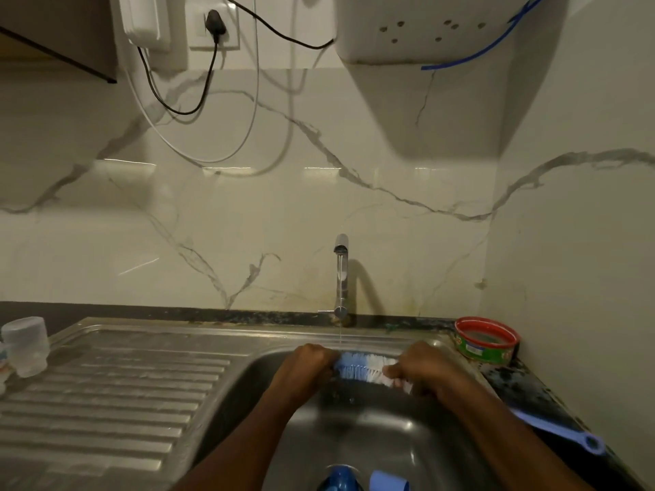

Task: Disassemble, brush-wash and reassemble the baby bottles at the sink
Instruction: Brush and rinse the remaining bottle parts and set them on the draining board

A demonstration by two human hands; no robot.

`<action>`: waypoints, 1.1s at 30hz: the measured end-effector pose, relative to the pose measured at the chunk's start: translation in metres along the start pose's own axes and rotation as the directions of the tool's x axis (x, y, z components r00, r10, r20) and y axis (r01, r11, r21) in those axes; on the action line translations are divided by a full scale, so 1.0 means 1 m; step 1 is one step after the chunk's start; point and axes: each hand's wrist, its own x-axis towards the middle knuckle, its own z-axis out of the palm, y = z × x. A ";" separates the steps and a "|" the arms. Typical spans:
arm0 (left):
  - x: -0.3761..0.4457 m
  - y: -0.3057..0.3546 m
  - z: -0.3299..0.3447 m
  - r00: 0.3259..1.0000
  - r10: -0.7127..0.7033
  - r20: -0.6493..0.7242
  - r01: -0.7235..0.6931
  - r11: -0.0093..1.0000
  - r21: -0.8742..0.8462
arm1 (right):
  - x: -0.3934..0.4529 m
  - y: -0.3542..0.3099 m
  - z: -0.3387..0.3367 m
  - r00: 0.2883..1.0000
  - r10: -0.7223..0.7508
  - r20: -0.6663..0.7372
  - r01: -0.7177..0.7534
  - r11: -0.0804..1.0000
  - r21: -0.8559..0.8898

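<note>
The bottle brush (361, 368), with blue and white bristles, is held level over the far side of the sink basin (382, 437), under a thin stream from the tap (341, 274). The left hand (312, 363) is curled round the brush's bristle end, knuckles up, forearm reaching in from the lower middle. The right hand (421, 372) grips the other end where the bristles meet the handle, fingers wrapped; the blue handle runs back past its wrist over the dark counter. Blue bottle parts (365, 481) lie at the basin's near edge. A clear bottle cap (26, 345) stands on the ribbed drainboard (117, 395) at far left. A red-rimmed tub (487, 340) sits on the counter right of the sink.
</note>
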 end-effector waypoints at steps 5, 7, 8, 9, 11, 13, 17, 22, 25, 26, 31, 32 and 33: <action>-0.007 0.006 -0.003 0.999 0.041 -0.017 -0.042 0.996 -0.081 | -0.007 0.009 -0.010 0.991 0.065 0.118 -0.085 0.981 0.174; -0.008 0.012 -0.001 0.999 -0.040 0.024 0.044 0.985 -0.165 | 0.001 0.018 0.001 0.985 -0.160 -0.069 0.132 0.943 -0.305; -0.008 0.015 -0.002 0.997 -0.071 0.033 0.077 0.975 -0.210 | 0.004 0.022 0.005 0.955 -0.272 -0.121 0.187 0.865 -0.465; -0.008 0.015 0.000 0.997 -0.075 0.036 0.081 0.967 -0.242 | 0.004 0.024 0.006 0.924 -0.358 -0.137 0.234 0.810 -0.537; -0.009 0.017 0.001 0.995 -0.069 0.067 0.086 0.951 -0.296 | 0.007 0.025 0.007 0.862 -0.489 -0.135 0.318 0.728 -0.607; -0.009 0.008 0.003 0.997 -0.038 0.064 0.056 0.948 -0.314 | 0.007 0.021 0.001 0.815 -0.561 -0.144 0.341 0.666 -0.664; -0.007 -0.010 -0.002 0.999 -0.033 -0.025 0.027 0.976 -0.216 | 0.004 0.013 0.005 0.850 -0.514 -0.115 0.251 0.588 -0.769; -0.001 -0.006 -0.002 0.989 0.112 -0.093 -0.115 0.993 -0.028 | -0.006 0.000 -0.004 0.979 0.075 0.188 -0.107 0.980 0.167; 0.004 0.000 0.003 0.990 0.075 -0.117 -0.075 0.997 0.008 | -0.003 0.006 -0.003 0.981 0.064 0.183 -0.088 0.988 0.127; 0.005 0.001 0.006 0.994 0.039 -0.098 -0.042 0.999 -0.031 | -0.001 0.011 0.001 0.996 -0.033 0.088 0.044 0.992 -0.122; 0.001 -0.006 0.017 0.998 -0.060 0.002 0.060 0.987 -0.150 | 0.004 0.018 0.003 0.803 -0.588 -0.095 0.421 0.674 -0.607; 0.000 -0.010 0.017 0.999 -0.055 0.005 0.055 0.985 -0.162 | 0.003 0.017 0.003 0.767 -0.639 -0.068 0.423 0.581 -0.695; -0.001 -0.013 0.015 0.999 -0.049 0.009 0.050 0.983 -0.174 | 0.006 0.020 0.004 0.748 -0.662 -0.050 0.416 0.526 -0.742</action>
